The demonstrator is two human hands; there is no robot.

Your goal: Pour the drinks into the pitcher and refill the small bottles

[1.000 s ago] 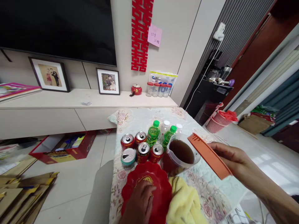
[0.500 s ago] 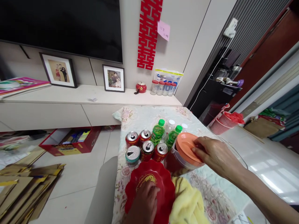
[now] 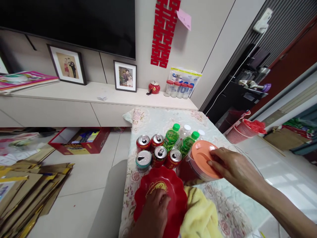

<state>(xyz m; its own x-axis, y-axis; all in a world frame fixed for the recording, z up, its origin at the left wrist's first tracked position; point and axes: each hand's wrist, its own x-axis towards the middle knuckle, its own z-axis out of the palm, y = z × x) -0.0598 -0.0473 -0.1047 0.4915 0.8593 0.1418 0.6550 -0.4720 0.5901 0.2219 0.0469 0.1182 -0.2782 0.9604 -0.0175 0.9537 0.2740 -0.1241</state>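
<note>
Head view: pinching orange lid [image 3: 201,157] with thumb and fingers of right hand [image 3: 236,167], over the mouth of clear tub [image 3: 187,173] with dark contents; hard to tell whether fully seated. Holding left hand [image 3: 155,210] over red scalloped dish [image 3: 174,201], with fingers loosely bent, grasp unclear. On cloth-covered surface [image 3: 156,119], with yellow towel [image 3: 201,213] beside dish, cans [image 3: 159,160] and bottles [image 3: 170,138] behind.

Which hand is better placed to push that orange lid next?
Probably the right hand: its thumb and fingers are on the orange lid, at the top of the tub. The left hand is over the red dish, away from the lid.
</note>
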